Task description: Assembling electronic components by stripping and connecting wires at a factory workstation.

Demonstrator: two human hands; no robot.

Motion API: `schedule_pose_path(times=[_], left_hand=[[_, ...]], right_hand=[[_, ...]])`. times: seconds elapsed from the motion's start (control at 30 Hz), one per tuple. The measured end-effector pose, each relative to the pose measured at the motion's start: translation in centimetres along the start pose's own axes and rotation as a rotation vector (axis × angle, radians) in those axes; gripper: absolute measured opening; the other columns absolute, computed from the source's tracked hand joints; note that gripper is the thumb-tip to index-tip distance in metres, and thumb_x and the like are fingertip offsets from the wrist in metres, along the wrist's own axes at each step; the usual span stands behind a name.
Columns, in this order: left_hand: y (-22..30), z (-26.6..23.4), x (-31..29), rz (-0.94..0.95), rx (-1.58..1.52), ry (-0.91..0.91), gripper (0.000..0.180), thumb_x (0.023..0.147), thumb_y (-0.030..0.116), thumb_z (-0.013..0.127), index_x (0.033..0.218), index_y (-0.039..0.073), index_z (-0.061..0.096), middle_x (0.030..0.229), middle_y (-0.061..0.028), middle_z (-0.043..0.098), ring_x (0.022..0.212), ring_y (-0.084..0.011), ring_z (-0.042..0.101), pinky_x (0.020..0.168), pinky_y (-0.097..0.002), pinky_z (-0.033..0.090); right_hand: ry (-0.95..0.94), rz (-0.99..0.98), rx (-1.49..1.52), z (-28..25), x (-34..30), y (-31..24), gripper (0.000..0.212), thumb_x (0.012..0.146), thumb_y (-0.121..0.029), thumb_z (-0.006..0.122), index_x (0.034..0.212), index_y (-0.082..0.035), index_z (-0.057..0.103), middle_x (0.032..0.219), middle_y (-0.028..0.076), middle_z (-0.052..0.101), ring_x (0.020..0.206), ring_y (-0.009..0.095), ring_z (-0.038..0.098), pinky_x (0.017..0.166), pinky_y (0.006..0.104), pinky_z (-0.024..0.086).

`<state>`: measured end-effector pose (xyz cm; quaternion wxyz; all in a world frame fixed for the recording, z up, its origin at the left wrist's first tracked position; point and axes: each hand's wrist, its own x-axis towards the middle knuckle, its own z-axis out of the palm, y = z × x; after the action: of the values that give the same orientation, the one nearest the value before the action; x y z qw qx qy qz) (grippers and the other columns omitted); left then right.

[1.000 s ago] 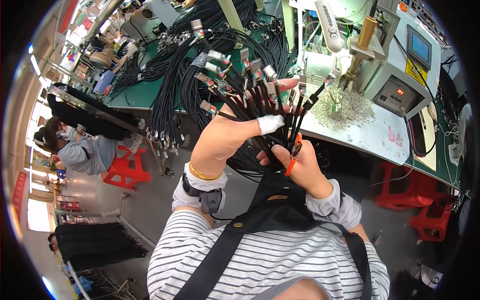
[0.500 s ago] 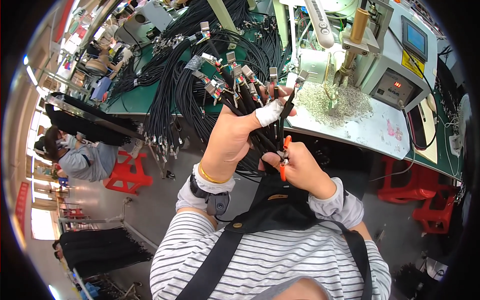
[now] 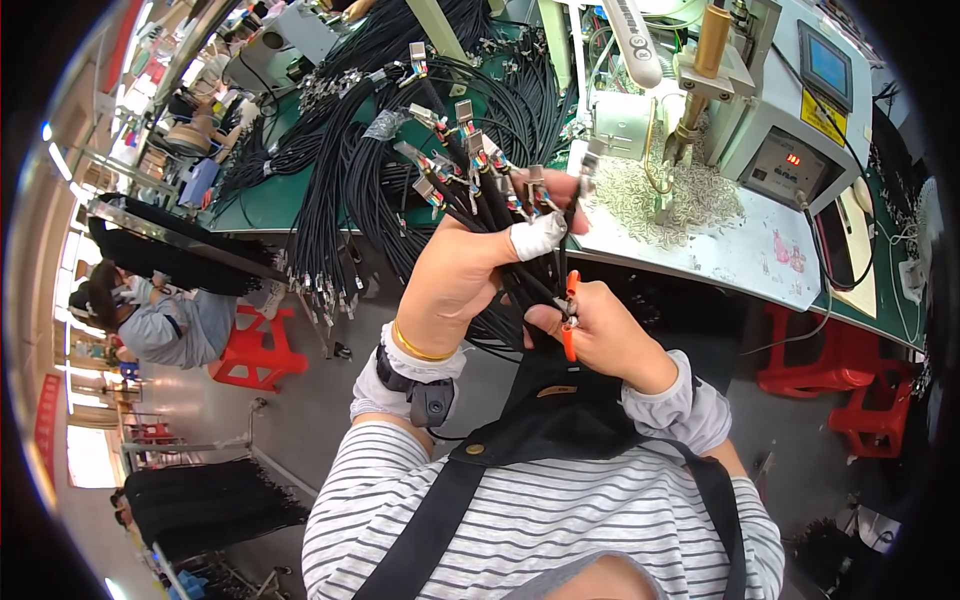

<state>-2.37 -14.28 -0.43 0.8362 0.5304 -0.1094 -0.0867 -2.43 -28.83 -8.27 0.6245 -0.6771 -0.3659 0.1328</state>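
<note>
Bundled black cables (image 3: 500,225), metal-tipped.

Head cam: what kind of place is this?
Likely a cable-assembly workshop: the left hand grips a bundle of black cables, more lie on the green bench, and a benchtop machine stands beside.

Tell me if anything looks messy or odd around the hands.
A heap of small metal scraps lies loose on the white bench under the machine. The left hand, one finger taped white, grips the cable bundle.
</note>
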Motion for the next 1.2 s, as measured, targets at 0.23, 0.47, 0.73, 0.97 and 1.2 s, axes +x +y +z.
schedule_pose_path(times=[0.23,0.47,0.73,0.97,1.2], left_hand=[[0.0,0.0,0.0,-0.028,0.227,0.086,0.025,0.075,0.006,0.057,0.099,-0.002,0.054,0.089,-0.0141,0.058,0.093,-0.0261,0.053,0.081,-0.0342,0.042],[0.4,0.4,-0.1,-0.042,0.170,-0.097,0.026,0.075,0.009,0.056,0.099,-0.002,0.054,0.086,-0.0140,0.058,0.090,-0.0244,0.053,0.080,-0.0324,0.041],[-0.2,-0.1,1.0,0.001,-0.128,-0.117,0.030,0.077,0.011,0.056,0.102,-0.004,0.052,0.075,-0.0087,0.054,0.079,-0.0188,0.050,0.077,-0.0307,0.038],[0.4,1.5,0.5,0.069,0.219,-0.032,0.026,0.078,0.013,0.056,0.098,-0.004,0.053,0.076,-0.0080,0.055,0.079,-0.0174,0.052,0.077,-0.0293,0.040],[1.3,2.3,0.4,0.195,0.527,0.005,0.023,0.079,0.011,0.054,0.094,-0.006,0.055,0.087,-0.0119,0.059,0.084,-0.0175,0.057,0.078,-0.0290,0.044]], right_hand=[[0.048,0.047,0.203,0.0,-0.1,-0.4,0.021,0.077,-0.014,0.063,0.072,0.004,0.051,0.058,0.016,0.052,0.048,0.027,0.051,0.046,0.0300,0.039],[0.051,0.032,0.042,0.0,-0.3,0.4,0.020,0.077,-0.013,0.063,0.078,0.003,0.051,0.056,0.015,0.050,0.046,0.024,0.047,0.046,0.0309,0.038],[-0.066,0.031,0.106,-0.5,-1.0,0.2,0.016,0.076,-0.008,0.062,0.083,0.002,0.053,0.065,0.015,0.054,0.054,0.020,0.051,0.053,0.0278,0.041],[0.225,-0.093,0.394,-0.9,0.0,-2.2,0.023,0.079,-0.008,0.059,0.098,0.002,0.054,0.079,0.003,0.058,0.073,0.009,0.051,0.068,0.0226,0.041],[0.355,-0.083,0.425,-1.2,1.3,-4.3,0.019,0.081,-0.008,0.058,0.096,0.004,0.055,0.082,0.000,0.057,0.076,0.008,0.049,0.072,0.0214,0.039]])
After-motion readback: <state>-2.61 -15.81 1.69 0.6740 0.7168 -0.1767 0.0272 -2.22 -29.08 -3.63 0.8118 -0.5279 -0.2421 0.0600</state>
